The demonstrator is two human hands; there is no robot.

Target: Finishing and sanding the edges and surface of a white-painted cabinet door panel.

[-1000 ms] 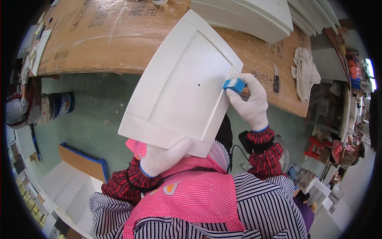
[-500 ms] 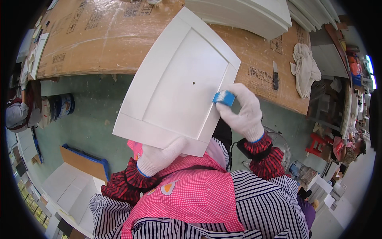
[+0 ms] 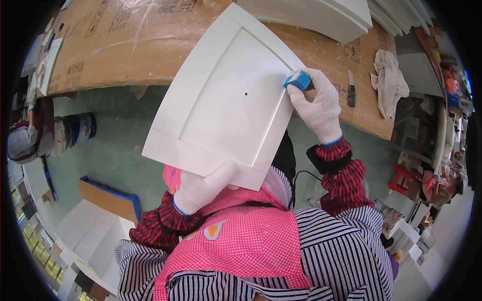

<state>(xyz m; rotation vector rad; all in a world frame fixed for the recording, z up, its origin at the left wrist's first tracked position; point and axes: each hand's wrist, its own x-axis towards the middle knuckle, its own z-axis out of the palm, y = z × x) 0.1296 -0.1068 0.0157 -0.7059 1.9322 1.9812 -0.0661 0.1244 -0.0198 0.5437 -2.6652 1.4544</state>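
Note:
A white framed door panel (image 3: 216,110) with a small hole in its middle is tilted in front of me, its far end over the table. My left hand (image 3: 208,188), in a white knit glove, grips the panel's near edge, thumb on top and the other fingers hidden beneath. In my gloved right hand (image 3: 320,103) a blue sanding block (image 3: 298,80) is pinched between thumb and fingers. The block rests on the inner edge of the panel's right frame, near the far right corner. White dust shows on its top.
A brown cardboard-covered table (image 3: 120,55) lies beyond the panel. On it are stacked white panels (image 3: 321,20), a dark-handled scraper (image 3: 351,90) and a white cloth (image 3: 389,83). A white box-like cabinet (image 3: 95,233) stands at lower left. People work at far left and right.
My right hand has slid the blue block away from me along the panel's right inner edge, toward the far corner. My left hand keeps its hold on the near edge.

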